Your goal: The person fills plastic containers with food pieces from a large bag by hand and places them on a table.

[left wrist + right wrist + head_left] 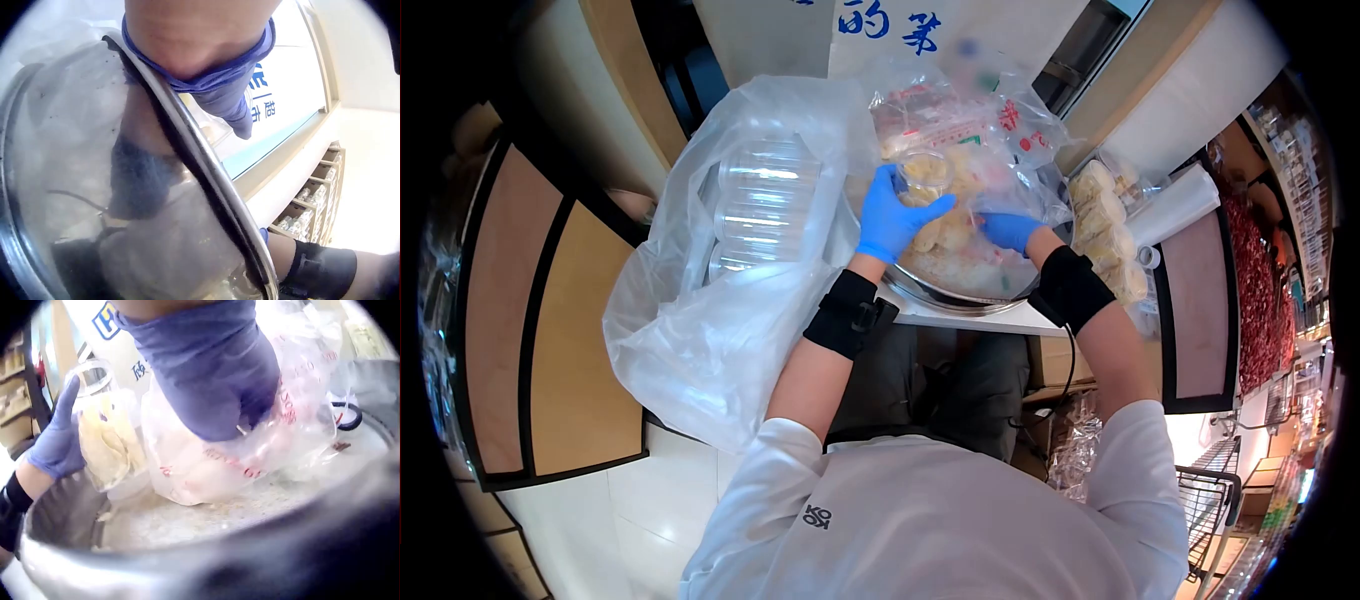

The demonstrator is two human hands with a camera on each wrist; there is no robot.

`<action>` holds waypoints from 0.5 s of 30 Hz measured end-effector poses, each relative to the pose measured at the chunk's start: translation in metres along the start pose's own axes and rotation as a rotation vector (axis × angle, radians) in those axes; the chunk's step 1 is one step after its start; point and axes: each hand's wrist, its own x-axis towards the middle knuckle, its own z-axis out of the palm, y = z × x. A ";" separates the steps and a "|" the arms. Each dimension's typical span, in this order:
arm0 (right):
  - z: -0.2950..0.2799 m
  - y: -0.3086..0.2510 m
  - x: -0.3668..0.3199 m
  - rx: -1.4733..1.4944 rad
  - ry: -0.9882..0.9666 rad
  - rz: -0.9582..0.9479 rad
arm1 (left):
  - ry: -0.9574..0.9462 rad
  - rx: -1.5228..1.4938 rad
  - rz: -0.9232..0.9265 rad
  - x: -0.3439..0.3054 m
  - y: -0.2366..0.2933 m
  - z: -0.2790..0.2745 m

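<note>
The metal bowl [960,298] is viewed from above by the head camera. Its outer wall is seen from below, very near, by the left wrist camera. Its inside is faced closely by the right wrist camera; the left hand [53,447] and clear cup [103,437] are shared with the head view.

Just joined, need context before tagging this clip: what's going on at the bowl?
A person in blue gloves works over a large metal bowl. The left hand grips a clear jar partly filled with pale yellow pieces and holds it above the bowl. The right hand is down in the bowl against a printed clear bag; whether it grips anything is unclear. Empty jars sit in a big plastic bag on the person's left, and filled jars are stacked on the right.
</note>
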 end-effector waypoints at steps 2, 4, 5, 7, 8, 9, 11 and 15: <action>0.002 0.001 0.001 -0.103 -0.152 -0.032 | 0.009 0.067 -0.001 -0.001 0.001 0.000; 0.004 -0.010 -0.008 -0.136 0.031 -0.088 | 0.014 -0.021 -0.003 -0.002 0.002 0.000; 0.004 -0.012 -0.011 -0.139 0.028 -0.090 | 0.017 -0.024 -0.005 -0.003 0.001 0.001; 0.005 -0.017 -0.016 -0.147 0.085 -0.030 | 0.027 -0.113 -0.018 -0.002 0.001 0.002; -0.002 -0.026 -0.019 -0.148 0.084 -0.030 | 0.027 -0.115 -0.018 -0.001 -0.001 0.001; -0.013 -0.041 -0.021 -0.192 0.041 -0.010 | 0.018 -0.040 -0.029 0.001 -0.003 0.000; -0.015 -0.042 -0.023 -0.237 -0.005 0.009 | 0.011 0.034 -0.042 0.002 -0.004 0.000; -0.019 -0.047 -0.023 -0.069 -0.015 -0.051 | 0.014 -0.049 -0.181 0.001 0.006 -0.001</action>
